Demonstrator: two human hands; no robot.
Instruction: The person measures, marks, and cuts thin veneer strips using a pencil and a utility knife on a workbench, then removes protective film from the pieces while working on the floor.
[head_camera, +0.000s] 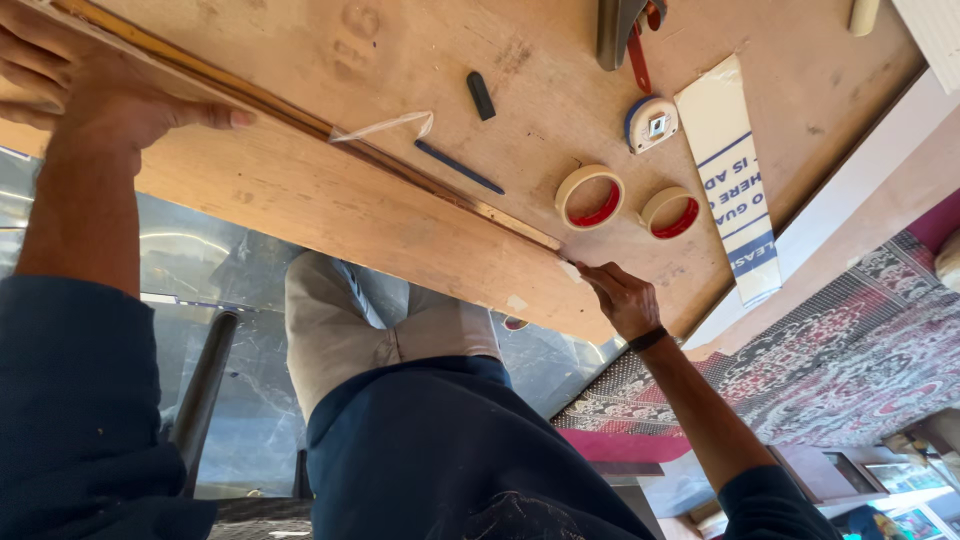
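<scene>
Head view: a long, thin wooden strip (400, 170) lies slantwise on a plywood worktop (330, 210), running from the upper left corner down toward the near edge.

The left hand (100, 95) lies on the strip's far end. Its grip is not closed round anything: the palm bears down, the thumb stretches along the strip, and the fingers run partly out of the picture. The right hand (622, 298), with a dark band at the wrist, is at the strip's near end. Its grip is narrowed to a fingertip pinch on the tip of the strip, where a small pale scrap shows.

A loose curl of clear tape (385, 125) touches the strip midway, just beside a blue pen (458, 166). Farther off lie a black marker (481, 95), two rolls of masking tape (590, 197), a round tape measure (652, 124) and a white printed band (735, 180). A patterned carpet (850, 350) covers the floor at the right.

To hold the strip well, I judge that both ends need even downward pressure so the thin wood stays straight. The left palm should stay flat, and the right fingertips should steady the tip without lifting or twisting it.
</scene>
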